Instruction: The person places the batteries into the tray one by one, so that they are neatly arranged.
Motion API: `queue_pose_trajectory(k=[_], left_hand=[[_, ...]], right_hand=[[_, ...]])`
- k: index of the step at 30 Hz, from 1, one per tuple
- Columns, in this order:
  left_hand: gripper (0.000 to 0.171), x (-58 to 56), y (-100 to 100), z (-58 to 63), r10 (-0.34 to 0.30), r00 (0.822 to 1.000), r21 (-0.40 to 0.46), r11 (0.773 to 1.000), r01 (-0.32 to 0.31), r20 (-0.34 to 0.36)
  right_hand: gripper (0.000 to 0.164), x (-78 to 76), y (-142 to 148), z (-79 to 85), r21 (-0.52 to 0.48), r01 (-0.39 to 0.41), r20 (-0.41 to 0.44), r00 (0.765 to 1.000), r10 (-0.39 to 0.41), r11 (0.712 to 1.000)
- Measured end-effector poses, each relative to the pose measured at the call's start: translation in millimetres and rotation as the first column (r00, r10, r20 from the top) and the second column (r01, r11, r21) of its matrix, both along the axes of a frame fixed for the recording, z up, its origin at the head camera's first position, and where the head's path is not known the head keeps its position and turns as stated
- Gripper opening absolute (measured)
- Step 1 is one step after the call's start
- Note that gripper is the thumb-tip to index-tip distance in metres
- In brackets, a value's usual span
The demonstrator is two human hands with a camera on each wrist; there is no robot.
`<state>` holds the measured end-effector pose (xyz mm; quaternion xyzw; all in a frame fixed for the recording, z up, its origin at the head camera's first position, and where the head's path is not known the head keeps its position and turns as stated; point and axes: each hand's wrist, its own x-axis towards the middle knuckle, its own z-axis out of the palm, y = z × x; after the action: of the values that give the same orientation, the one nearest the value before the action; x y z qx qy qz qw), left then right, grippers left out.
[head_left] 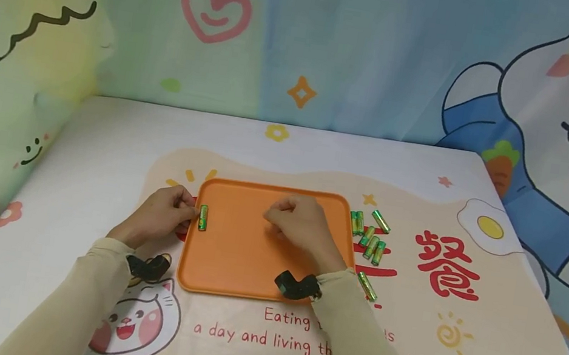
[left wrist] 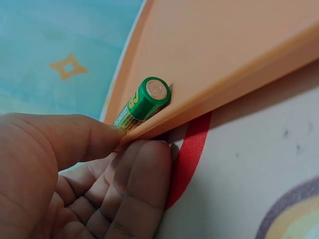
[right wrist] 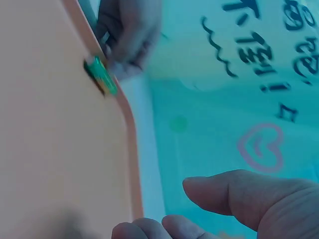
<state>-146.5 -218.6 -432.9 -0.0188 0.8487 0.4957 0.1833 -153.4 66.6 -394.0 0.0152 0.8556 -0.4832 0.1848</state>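
Pinching the orange tray (head_left: pixel 244 263) by its left rim, the left hand (head_left: pixel 159 217) had its thumb beside a green battery (head_left: pixel 203 218) lying inside, left of the frame's centre. The right hand (head_left: pixel 306 228) (loosely curled, thumb apart, holding nothing) hung over the tray mid-frame. More batteries (head_left: pixel 378 253) lay beside the tray, right of centre.

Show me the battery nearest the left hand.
The one battery on the orange tray, just inside its left rim; the other batteries lie off the tray, past its right rim.
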Motion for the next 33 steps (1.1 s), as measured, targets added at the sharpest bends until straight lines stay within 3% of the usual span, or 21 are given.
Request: queue_pose_trajectory(k=[8,18,26,33], left_hand=[[0.019,3.4,-2.5,1.7,-0.015,1.000,-0.012,1.000,0.015,-0.011],[0.021,0.5,-5.4,2.8,-0.032,0.999,-0.030,0.999,0.032,0.002],[0.023,-1.1,0.6,0.6,-0.052,0.999,-0.015,0.999,0.052,0.007],[0.022,-0.4,2.2,1.8,-0.049,0.999,-0.018,0.999,0.049,0.013]], right_hand=[[0.022,20.4,68.9,5.7,0.060,0.098,-0.047,0.994,-0.096,0.993],[0.025,48.4,130.5,0.5,0.187,0.227,-0.039,0.974,-0.223,0.956],[0.024,70.6,155.5,-9.9,0.299,0.220,0.004,0.973,-0.232,0.929],[0.027,80.2,156.6,-16.5,0.312,0.186,0.030,0.978,-0.205,0.932]])
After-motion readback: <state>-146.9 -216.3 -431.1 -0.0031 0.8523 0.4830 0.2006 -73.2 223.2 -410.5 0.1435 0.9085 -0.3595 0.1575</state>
